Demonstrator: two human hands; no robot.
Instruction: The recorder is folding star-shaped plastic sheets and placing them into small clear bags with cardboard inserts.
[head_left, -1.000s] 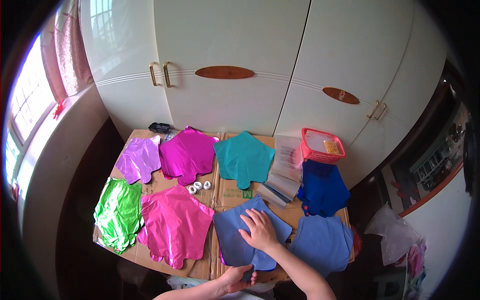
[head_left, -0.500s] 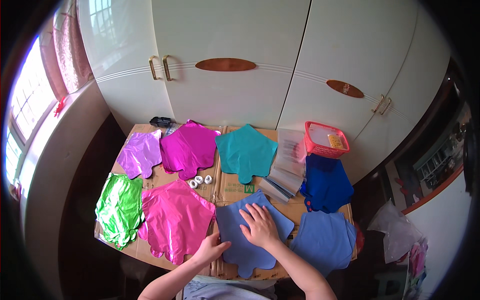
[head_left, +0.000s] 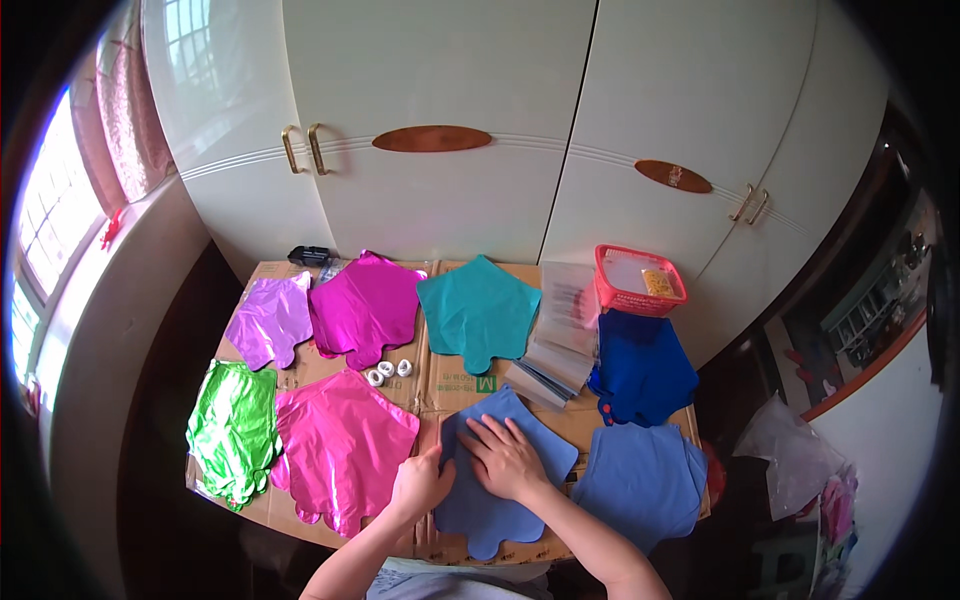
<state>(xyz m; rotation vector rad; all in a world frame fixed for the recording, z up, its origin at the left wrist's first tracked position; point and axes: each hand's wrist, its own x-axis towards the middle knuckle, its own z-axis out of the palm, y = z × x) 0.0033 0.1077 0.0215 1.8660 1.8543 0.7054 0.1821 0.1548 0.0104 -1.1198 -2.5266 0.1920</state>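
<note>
A flat blue-grey star-shaped foil balloon lies before me near the table's front edge, its rounded tab toward me. My left hand is closed at its left edge, thumb against the foil; its fingertips are partly hidden. That edge looks raised or folded inward. Spread flat on the balloon's upper middle, my right hand presses it with open fingers. A shiny pink foil balloon lies left of my left hand. On the right is a similar blue-grey foil balloon pile.
Cardboard covers the table. Green, lilac, magenta, teal and dark blue foil balloons lie around. Small white rolls, clear plastic bags and a red basket are there; white cabinets stand behind.
My left hand has moved up along the balloon's left edge, which now sits farther inward. The right hand has slid slightly left and toward me. The whole view has shifted a little.
</note>
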